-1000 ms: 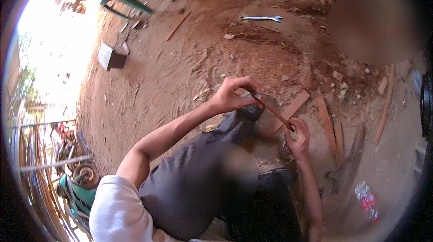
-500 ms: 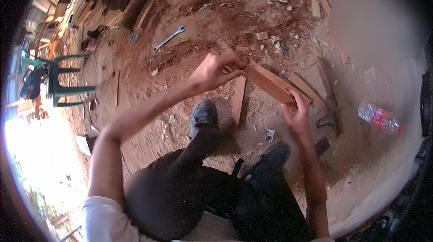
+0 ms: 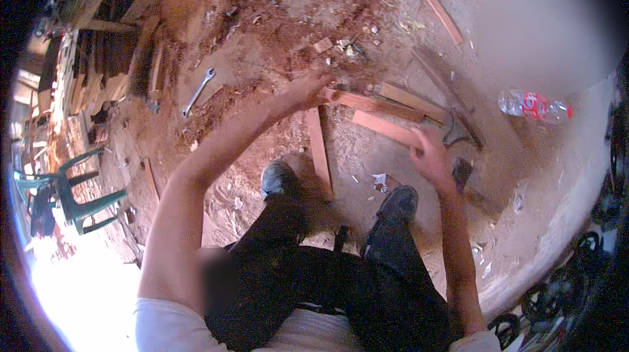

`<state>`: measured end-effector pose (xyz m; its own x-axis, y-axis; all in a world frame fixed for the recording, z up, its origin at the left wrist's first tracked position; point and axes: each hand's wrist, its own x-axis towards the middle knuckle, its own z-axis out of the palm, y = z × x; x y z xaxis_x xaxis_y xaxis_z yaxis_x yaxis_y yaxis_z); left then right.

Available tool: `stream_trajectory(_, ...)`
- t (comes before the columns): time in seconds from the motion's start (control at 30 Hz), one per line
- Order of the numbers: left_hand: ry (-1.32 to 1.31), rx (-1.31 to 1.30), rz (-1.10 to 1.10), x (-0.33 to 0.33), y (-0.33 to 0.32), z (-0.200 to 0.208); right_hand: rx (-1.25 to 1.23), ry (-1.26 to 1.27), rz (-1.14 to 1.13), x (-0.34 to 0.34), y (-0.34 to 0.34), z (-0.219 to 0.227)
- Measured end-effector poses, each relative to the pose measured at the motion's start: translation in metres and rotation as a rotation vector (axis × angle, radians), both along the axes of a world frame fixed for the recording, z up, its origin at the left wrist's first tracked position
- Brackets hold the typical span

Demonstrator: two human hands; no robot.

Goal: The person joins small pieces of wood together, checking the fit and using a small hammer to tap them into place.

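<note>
My left hand, slightly blurred, is closed at the left end of a reddish wooden strip; its fingertips are partly hidden. That strip slants down to the right, in front of a paler piece of wood on the ground. Just nearer to me, a shorter wooden piece is pinched at its right end by my right hand. The two held pieces lie nearly parallel, with a narrow gap between them. Another wooden slat runs toward me from below my left hand.
A wrench lies on the dirt floor at the left, beyond my left forearm. Dark curved wood and a plastic bottle lie to the right. A green chair stands far left. My shoes flank the work spot.
Two wooden pieces now show apart where one block spanned my hands. My right hand has drawn the shorter piece nearer to me. The whole view has turned and shifted.
</note>
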<state>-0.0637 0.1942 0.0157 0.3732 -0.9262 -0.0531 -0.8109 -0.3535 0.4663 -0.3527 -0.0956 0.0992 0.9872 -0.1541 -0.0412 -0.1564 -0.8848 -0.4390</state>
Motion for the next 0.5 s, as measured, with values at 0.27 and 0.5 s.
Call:
stream_trajectory(0.27,0.043,-0.229,0.117,-0.029,0.01,-0.012,0.489,0.086,-0.191,0.004,0.012,-0.017)
stream_trajectory(0.5,0.126,-0.283,0.138,-0.032,0.003,-0.011,0.073,-0.182,0.038,0.05,-0.023,-0.062)
